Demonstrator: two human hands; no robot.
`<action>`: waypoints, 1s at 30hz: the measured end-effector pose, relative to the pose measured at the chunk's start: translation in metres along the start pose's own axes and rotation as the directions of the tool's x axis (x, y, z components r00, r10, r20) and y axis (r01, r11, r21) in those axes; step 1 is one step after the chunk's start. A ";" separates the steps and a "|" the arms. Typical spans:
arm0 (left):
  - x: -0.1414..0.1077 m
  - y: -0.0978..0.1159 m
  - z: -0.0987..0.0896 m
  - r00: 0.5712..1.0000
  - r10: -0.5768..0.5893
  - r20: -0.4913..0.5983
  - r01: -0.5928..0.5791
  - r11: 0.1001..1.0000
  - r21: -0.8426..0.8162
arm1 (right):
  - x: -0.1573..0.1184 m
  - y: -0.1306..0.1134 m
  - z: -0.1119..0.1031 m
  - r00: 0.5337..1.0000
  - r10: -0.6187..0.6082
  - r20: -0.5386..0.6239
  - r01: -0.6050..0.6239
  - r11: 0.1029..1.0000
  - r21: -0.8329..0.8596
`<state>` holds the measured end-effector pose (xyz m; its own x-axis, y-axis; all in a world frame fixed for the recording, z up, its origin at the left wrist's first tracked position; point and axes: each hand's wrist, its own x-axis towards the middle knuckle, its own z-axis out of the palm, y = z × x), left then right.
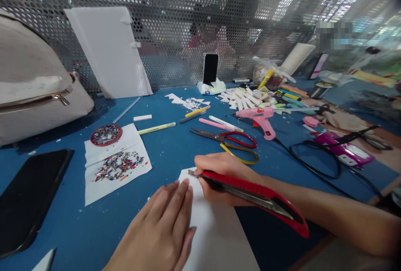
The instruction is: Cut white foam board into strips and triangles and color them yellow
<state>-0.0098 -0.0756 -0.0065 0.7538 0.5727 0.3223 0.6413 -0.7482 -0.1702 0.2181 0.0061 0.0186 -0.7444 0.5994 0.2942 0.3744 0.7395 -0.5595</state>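
Observation:
My right hand point(224, 175) is closed around a red utility knife point(260, 193), its handle slanting down to the right. The knife's blade tip meets a white sheet point(216, 233) near its far end. Flat on the left edge of that sheet lies my left hand point(163, 221), fingers stretched out and pointing away from me, close to the blade. Just beyond my right hand are scissors point(222, 137) with one red and one yellow handle loop. I cannot tell whether the sheet is foam board or thick paper.
Left are a paper with beads point(117, 166), a round bead dish point(105, 135), a black tablet-like device point(31, 196) and a white bag point(34, 79). Behind stand a phone point(210, 68) and white boards point(106, 51). Right lie a pink glue gun point(258, 120), its cord, and white pieces point(242, 97).

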 end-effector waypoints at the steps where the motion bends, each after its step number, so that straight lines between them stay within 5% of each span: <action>1: 0.000 0.000 0.000 1.000 0.002 -0.009 -0.002 1.000 0.003 | -0.001 0.000 0.000 1.000 0.005 0.013 -0.005 1.000 -0.007; 9: -0.002 0.000 0.001 0.999 -0.016 -0.040 0.016 1.000 0.001 | 0.000 -0.001 -0.010 0.992 0.026 0.127 -0.019 0.998 -0.055; 16: -0.002 -0.002 -0.001 0.999 -0.015 -0.042 0.015 1.000 0.004 | -0.001 0.005 -0.012 0.999 -0.035 -0.005 0.035 0.999 0.012; 30: 0.001 -0.001 0.001 0.999 -0.019 -0.046 0.020 1.000 0.019 | -0.003 -0.009 -0.012 0.993 0.068 0.096 -0.068 0.998 0.003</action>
<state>-0.0099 -0.0739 -0.0067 0.7339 0.5710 0.3679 0.6589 -0.7300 -0.1814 0.2233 0.0015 0.0321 -0.7672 0.6157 0.1797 0.4228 0.6962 -0.5802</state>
